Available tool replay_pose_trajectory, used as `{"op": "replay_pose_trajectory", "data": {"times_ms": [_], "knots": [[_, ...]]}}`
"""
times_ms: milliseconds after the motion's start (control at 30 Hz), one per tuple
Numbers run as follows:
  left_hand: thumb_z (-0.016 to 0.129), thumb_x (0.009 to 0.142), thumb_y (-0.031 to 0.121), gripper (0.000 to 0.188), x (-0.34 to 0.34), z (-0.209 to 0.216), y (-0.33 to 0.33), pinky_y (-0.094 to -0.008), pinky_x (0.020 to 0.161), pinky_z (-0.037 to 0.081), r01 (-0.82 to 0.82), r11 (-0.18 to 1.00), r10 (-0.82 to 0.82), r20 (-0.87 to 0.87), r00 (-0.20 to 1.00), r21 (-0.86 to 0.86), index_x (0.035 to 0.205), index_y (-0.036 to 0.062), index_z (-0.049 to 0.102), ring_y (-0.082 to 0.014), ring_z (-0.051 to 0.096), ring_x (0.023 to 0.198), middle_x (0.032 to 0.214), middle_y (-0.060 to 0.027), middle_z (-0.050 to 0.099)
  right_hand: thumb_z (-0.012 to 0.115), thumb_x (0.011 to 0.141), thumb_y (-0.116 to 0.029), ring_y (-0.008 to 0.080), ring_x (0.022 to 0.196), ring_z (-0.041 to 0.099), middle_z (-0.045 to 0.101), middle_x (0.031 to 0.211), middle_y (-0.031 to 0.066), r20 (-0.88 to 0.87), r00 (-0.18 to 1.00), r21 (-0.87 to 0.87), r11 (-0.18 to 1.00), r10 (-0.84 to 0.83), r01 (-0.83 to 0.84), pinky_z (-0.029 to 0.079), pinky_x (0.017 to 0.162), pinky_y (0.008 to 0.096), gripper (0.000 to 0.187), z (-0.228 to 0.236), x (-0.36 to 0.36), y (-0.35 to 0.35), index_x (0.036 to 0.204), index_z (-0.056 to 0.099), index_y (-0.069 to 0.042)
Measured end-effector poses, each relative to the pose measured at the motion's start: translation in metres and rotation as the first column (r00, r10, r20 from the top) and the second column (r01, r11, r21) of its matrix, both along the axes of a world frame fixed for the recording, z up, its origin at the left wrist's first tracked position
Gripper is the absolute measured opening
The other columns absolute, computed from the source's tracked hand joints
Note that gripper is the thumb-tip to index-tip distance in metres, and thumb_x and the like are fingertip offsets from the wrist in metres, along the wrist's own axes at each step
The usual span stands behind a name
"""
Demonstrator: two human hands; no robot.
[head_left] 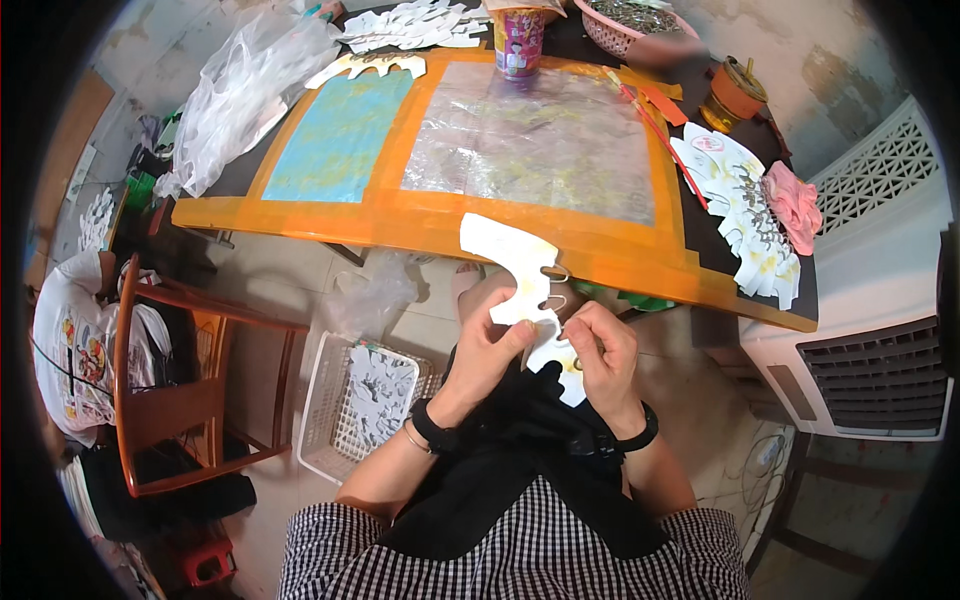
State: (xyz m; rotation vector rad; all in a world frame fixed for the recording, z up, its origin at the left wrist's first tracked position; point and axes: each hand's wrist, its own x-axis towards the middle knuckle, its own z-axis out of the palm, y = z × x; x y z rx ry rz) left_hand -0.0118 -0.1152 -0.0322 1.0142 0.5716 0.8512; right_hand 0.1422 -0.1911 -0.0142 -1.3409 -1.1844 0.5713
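Above my lap, in front of the table edge, I hold a white notched card (pixel 508 247) with faint yellow marks. My left hand (pixel 485 355) is closed on its middle, the thumb pressed flat on the surface. Thin metal rings (pixel 557 301) stick out from the notches on the card's right side. My right hand (pixel 607 362) is closed in a pinch at the lower right edge of the card. What sits between its fingertips is hidden. The card's lower end (pixel 572 388) hangs down beside my right fingers.
Orange tape borders the table (pixel 390 225), which bears a cup (pixel 518 45), a pink basket (pixel 612 32), a jar (pixel 733 95), a pink cloth (pixel 793 207) and ringed cards (pixel 745 220). A white basket (pixel 312 430) and wooden chair (pixel 165 400) stand left; another person (pixel 75 340) sits beyond.
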Motion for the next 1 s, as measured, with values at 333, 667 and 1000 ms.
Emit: {"op": "replay_pose_trajectory", "data": {"times_ms": [333, 667, 1000], "knots": [[0.061, 0.106, 0.020, 0.027, 0.008, 0.012, -0.004, -0.0191, 0.072, 0.045, -0.009, 1.000, 0.009, -0.023, 1.000, 0.012, 0.123, -0.0006, 0.066, -0.0025, 0.057, 0.085, 0.102, 0.0022, 0.069, 0.067, 0.101, -0.031, 0.0116, 0.078, 0.059, 0.063, 0.087, 0.0075, -0.062, 0.994, -0.179, 0.979, 0.088, -0.098, 0.049, 0.071, 0.0267, 0.035, 0.002, 0.005, 0.002, 0.096, 0.063, 0.003], [0.063, 0.104, 0.029, 0.029, -0.003, 0.019, -0.001, -0.0207, 0.072, 0.043, 0.063, 0.967, -0.090, -0.098, 0.991, -0.248, 0.120, 0.0055, 0.068, -0.0038, 0.058, 0.087, 0.100, 0.0020, 0.069, 0.065, 0.103, -0.017, 0.0041, 0.070, 0.050, 0.057, 0.075, -0.0024, -0.442, 0.880, -0.182, 0.944, 0.173, -0.277, 0.041, 0.063, 0.0225, 0.021, 0.000, 0.005, 0.008, 0.091, 0.064, 0.000], [0.073, 0.094, 0.025, 0.041, -0.019, 0.020, 0.023, -0.0274, 0.094, 0.049, 0.356, 0.908, -0.335, 0.127, 0.933, -0.220, 0.125, -0.0002, 0.063, -0.0101, 0.062, 0.106, 0.115, -0.0041, 0.065, 0.067, 0.101, -0.014, 0.0060, 0.071, 0.052, 0.060, 0.078, 0.0011, -0.262, 0.951, -0.246, 0.941, 0.166, -0.232, 0.043, 0.064, 0.0239, 0.017, 0.001, 0.013, 0.006, 0.096, 0.065, 0.002]]}}
